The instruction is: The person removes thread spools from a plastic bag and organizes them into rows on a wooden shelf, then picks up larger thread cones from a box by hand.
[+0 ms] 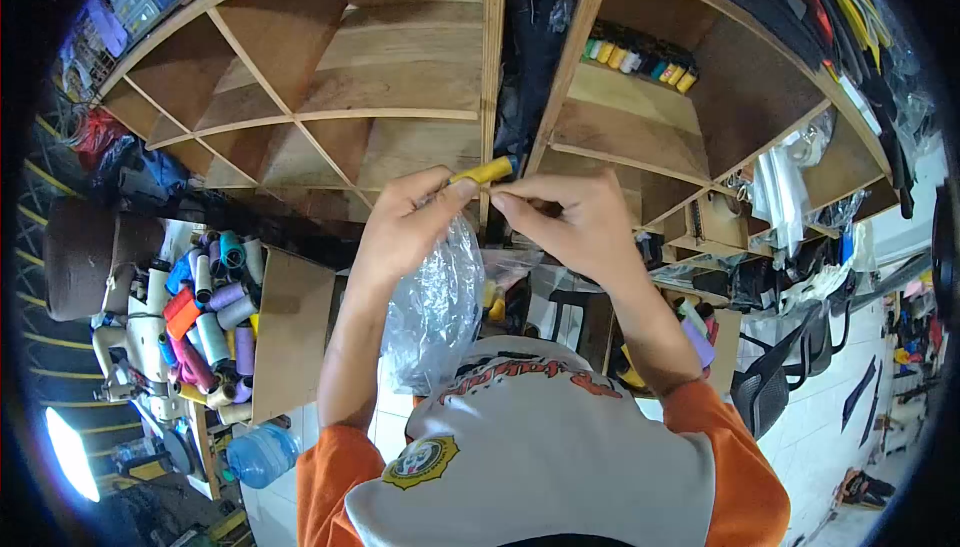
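A yellow thread spool (484, 171) lies across the fingers of my left hand (408, 219), which is closed around one end of it. Close to the spool's other end is my right hand (575, 215), its thumb and index finger pinched together. Whatever sits in that pinch is too small to make out. A clear plastic bag (437, 297) hangs below my left hand, beside the wrist. How the bag is held is hidden behind the fingers.
Wooden shelving (390, 112) with compartments stands in front. A row of small thread spools (640, 59) sits in the upper right compartment. Many coloured thread cones (215, 317) fill a cardboard box at left, near a sewing machine (140, 332). A blue water jug (262, 455) and black chair (765, 387) stand lower.
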A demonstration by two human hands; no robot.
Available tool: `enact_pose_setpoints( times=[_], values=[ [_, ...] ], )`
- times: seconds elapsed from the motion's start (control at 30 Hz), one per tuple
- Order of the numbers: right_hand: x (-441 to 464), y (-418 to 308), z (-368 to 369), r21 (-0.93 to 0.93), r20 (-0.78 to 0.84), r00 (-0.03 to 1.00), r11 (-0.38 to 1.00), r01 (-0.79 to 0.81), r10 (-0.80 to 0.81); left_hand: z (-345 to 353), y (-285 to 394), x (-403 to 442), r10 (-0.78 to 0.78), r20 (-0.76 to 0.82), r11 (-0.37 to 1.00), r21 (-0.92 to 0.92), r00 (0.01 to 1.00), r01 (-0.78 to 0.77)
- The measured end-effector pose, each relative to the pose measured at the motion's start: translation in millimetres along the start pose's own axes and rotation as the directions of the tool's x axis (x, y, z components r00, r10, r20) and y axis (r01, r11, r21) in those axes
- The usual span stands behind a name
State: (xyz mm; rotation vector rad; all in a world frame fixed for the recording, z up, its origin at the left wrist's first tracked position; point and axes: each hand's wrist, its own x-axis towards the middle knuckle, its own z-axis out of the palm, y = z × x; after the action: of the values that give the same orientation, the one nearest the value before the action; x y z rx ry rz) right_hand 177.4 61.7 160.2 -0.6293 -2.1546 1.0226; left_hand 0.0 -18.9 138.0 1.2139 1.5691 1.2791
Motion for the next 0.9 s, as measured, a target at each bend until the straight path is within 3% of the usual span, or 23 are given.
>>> enact_pose_setpoints(
  times=[0.07, 0.17, 0.2, 0.3, 0.33, 0.43, 0.47, 0.57, 0.6, 0.7, 0.73, 0.83, 0.87, 0.9],
  values=[
    [-5, 13, 6, 0.180, -0.013, 0.987, 0.971, -0.154, 0.159, -1, 1, -5, 0.020, 0.010, 0.998, -0.056, 1.000, -0.019],
    [8, 56, 10, 0.288, 0.010, 0.995, 0.953, -0.098, 0.099, -2, 9, -11, 0.044, 0.108, 0.998, -0.046, 0.993, -0.039],
    [13, 54, 3, 0.364, 0.101, 0.979, 0.909, -0.201, 0.176, -1, 12, -13, 0.037, 0.138, 0.999, -0.039, 0.990, -0.032],
    [30, 39, -8, 0.261, 0.122, 0.987, 0.956, -0.133, 0.104, 0, 14, -14, 0.062, 0.212, 0.998, 0.012, 0.975, -0.066],
    [32, 41, -10, 0.288, 0.090, 0.996, 0.957, -0.041, 0.015, 1, 13, -14, 0.074, 0.235, 0.996, 0.032, 0.969, -0.084],
    [26, 9, -29, 0.028, 0.145, 0.988, 0.998, -0.050, 0.046, 6, 7, -11, 0.039, 0.178, 0.981, 0.181, 0.983, -0.072],
    [19, 5, -29, 0.052, 0.151, 0.985, 0.994, -0.093, 0.084, 6, 3, -9, -0.003, 0.136, 0.990, 0.139, 0.991, -0.016],
    [-4, 4, -18, 0.085, 0.079, 0.996, 0.996, 0.021, -0.028, 9, 4, -8, 0.072, 0.034, 0.997, 0.032, 0.997, -0.073],
    [-7, 1, -16, 0.069, 0.079, 0.997, 0.997, -0.020, 0.015, 9, 5, -8, 0.092, 0.027, 0.995, 0.027, 0.995, -0.092],
    [-11, 22, -12, 0.299, 0.084, 0.985, 0.939, -0.168, 0.149, 7, 10, -13, 0.064, 0.042, 0.993, -0.100, 0.997, -0.060],
    [-10, 25, -9, 0.300, 0.076, 0.980, 0.933, -0.197, 0.182, 5, 12, -14, 0.041, 0.076, 0.994, -0.102, 0.996, -0.033],
    [0, 58, 0, 0.511, 0.109, 0.980, 0.837, -0.198, 0.166, 6, 12, -17, 0.011, 0.155, 0.997, -0.079, 0.988, 0.001],
    [4, 58, -2, 0.472, 0.155, 0.962, 0.839, -0.272, 0.225, 7, 9, -16, 0.028, 0.160, 0.999, -0.047, 0.987, -0.020],
    [9, 54, -5, 0.415, 0.139, 0.971, 0.878, -0.237, 0.196, 6, 7, -16, 0.044, 0.164, 0.999, -0.014, 0.985, -0.042]
  ],
)
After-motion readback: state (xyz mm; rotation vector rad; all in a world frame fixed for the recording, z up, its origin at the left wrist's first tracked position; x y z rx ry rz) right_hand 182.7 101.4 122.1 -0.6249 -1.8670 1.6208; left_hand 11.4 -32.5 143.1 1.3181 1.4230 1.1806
